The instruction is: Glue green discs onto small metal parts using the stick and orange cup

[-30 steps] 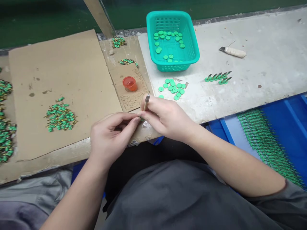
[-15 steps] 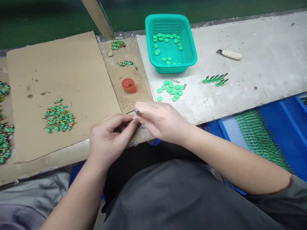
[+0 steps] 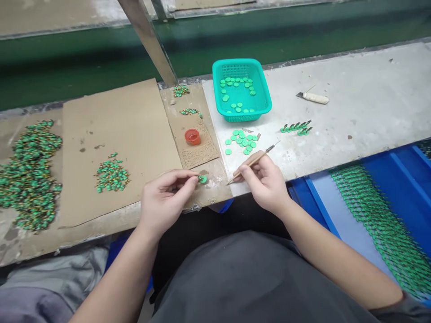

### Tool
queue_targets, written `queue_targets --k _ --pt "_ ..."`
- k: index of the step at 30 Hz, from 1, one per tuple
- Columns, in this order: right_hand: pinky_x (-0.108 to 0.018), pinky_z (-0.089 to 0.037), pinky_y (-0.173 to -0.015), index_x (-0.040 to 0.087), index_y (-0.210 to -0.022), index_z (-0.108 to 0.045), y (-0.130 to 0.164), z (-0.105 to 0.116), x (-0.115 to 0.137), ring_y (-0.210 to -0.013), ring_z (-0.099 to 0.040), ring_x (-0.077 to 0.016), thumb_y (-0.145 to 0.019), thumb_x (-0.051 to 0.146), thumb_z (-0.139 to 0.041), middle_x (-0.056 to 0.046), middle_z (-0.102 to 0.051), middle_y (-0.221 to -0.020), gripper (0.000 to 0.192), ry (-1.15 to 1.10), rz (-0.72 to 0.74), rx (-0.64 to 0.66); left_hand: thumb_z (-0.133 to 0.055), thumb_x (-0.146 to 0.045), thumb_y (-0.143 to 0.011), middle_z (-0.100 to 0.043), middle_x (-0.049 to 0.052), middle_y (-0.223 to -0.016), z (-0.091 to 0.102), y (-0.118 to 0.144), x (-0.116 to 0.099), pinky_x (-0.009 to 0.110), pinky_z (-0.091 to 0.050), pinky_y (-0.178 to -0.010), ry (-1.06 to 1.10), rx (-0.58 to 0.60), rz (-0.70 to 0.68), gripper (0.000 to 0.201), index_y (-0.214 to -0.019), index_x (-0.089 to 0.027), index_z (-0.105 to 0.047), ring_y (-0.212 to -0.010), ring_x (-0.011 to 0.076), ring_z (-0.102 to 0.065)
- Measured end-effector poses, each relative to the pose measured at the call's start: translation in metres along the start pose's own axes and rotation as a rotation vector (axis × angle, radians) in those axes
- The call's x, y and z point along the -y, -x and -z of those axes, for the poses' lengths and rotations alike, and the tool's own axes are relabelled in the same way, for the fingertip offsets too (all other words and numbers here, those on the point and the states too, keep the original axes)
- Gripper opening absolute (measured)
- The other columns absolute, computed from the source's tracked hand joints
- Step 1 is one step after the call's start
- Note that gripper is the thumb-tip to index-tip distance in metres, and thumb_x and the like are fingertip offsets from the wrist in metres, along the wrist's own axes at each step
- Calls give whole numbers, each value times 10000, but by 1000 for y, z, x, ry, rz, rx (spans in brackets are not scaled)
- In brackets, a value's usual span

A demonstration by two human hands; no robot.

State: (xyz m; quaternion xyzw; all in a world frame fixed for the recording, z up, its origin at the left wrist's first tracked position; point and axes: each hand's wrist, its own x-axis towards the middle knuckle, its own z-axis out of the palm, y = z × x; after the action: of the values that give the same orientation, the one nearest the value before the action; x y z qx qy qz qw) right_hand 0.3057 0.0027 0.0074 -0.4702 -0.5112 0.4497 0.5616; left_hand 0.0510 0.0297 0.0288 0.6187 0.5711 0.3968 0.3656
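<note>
Your left hand is pinching a small green disc closed-grip over the worktop — your right hand is clasping a thin brush pen-style, steadying it for fine work.

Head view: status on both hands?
Left hand pinches a small green part at the cardboard edge. Right hand grips a thin wooden-handled tool, apart from the part. Nothing lies between them.

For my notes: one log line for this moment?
left hand: pinches green part | right hand: holds pick | hands apart
</note>
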Motion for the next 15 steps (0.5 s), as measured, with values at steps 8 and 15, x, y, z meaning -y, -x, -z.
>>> queue_targets --k 8,15 --pt "-379 -775 -803 248 -1008 -658 1 0 -1 -806 -872 -216 -1074 616 -771 -41 -843 -888 390 -14 -64 12 -932 -344 -771 -703 16 -616 28 8 -60 189 -468 -461 425 224 179 174 -809 -203 -836 -496 108 -584" --pt "-357 -748 -771 251 -1000 -646 0 -4 -5 -790 -874 -228 -1103 585 -722 -54 -838 -868 357 -18 3 44 -1019 -486 -715 -631 5 -562 28 7 -92 175 -360 -415 579 399 292 390 -723 -190 -765 -428 71 -455"
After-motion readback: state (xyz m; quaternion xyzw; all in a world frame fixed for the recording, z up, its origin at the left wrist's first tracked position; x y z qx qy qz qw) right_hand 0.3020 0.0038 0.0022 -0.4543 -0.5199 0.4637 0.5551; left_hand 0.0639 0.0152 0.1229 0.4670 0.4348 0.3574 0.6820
